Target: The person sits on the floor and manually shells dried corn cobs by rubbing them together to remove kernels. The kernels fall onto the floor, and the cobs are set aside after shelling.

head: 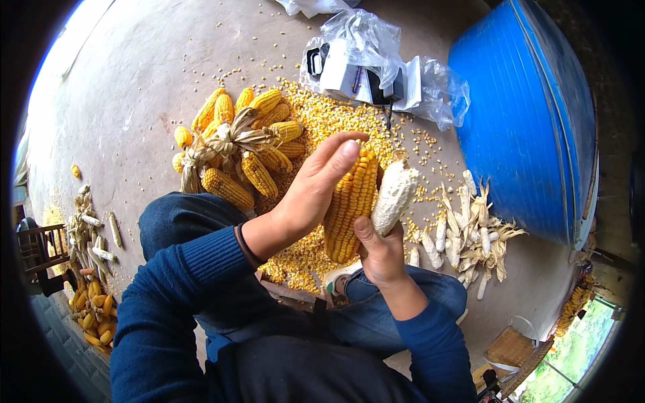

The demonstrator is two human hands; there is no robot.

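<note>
A yellow ear of corn (349, 206), covered in kernels, stands between my two hands over a heap of loose kernels. My left hand (318, 174) cups its upper left side, thumb near the tip and fingers reaching over the top. On the lower right, my right hand (380, 252) grips a pale, stripped corncob (395, 196), which leans close beside the ear. My right thumb lies against the ear's lower edge; the other right fingers are mostly hidden behind the cob and ear. Loose corn kernels (332, 118) spread on the floor below.
Tied ears of corn (257, 174) lie ahead to the left. Stripped cobs and husks (466, 234) sit right, beside a large blue tub (519, 121). Plastic bags (360, 38) with boxes lie ahead. More ears (95, 315) are at far left, a woven basket (511, 347) at lower right.
</note>
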